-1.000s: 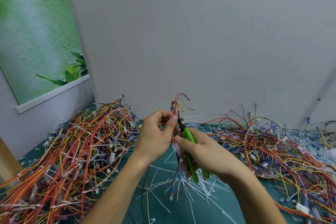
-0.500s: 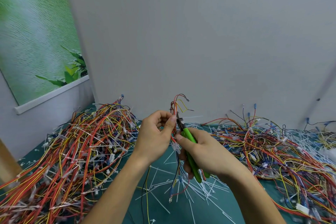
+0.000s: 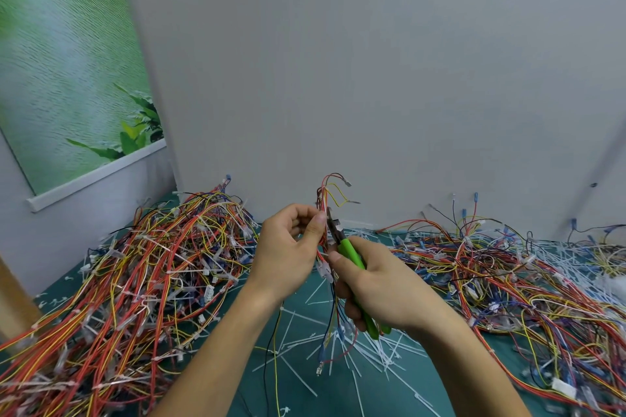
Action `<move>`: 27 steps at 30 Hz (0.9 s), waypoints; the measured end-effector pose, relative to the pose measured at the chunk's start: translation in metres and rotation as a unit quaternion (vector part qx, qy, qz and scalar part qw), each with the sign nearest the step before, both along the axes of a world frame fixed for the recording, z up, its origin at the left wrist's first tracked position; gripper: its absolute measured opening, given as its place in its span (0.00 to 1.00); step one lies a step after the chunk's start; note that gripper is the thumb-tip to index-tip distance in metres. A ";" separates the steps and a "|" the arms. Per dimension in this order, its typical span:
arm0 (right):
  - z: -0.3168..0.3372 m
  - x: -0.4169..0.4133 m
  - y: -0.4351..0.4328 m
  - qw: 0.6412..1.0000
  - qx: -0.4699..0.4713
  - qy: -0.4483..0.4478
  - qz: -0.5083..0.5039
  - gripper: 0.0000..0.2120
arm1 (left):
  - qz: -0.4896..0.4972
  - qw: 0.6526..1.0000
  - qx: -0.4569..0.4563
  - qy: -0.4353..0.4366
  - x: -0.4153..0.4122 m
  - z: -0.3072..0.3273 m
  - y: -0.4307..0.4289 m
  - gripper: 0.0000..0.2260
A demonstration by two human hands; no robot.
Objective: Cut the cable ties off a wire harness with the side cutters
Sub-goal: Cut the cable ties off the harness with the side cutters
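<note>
Left hand (image 3: 284, 257): grip pinched on wire harness (image 3: 326, 213), upright above bench (image 3: 298, 382).
Right hand (image 3: 382, 284): grip wrapped round side cutters (image 3: 352, 256), nose against harness.
Cut ties (image 3: 369, 349): scattered below harness.

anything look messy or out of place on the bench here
Yes: cut white cable ties lie scattered over the green mat below the hands, between two tangled wire heaps. It looks like offcut litter, not damage.

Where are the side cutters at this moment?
In the head view, the side cutters are near the middle, held in the right hand, their tip against the wire harness that the left hand pinches.
</note>
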State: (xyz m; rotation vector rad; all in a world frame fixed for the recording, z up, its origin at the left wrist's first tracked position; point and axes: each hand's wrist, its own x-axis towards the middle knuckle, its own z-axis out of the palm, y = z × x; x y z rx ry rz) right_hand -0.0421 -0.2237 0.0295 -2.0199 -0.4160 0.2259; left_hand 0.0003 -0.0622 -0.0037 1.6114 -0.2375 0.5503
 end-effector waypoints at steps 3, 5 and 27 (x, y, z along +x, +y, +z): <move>0.001 -0.001 0.000 1.000 0.018 0.009 0.009 0.13 | -0.006 1.000 -0.016 0.007 -0.001 0.001 0.001 0.04; 0.002 -0.002 0.000 0.999 0.021 0.017 0.017 0.13 | -0.012 0.999 -0.028 0.012 -0.001 0.001 0.001 0.04; 0.005 0.005 -0.018 0.992 0.089 0.080 -0.036 0.09 | -0.038 0.999 -0.022 0.011 -0.010 0.012 0.001 0.01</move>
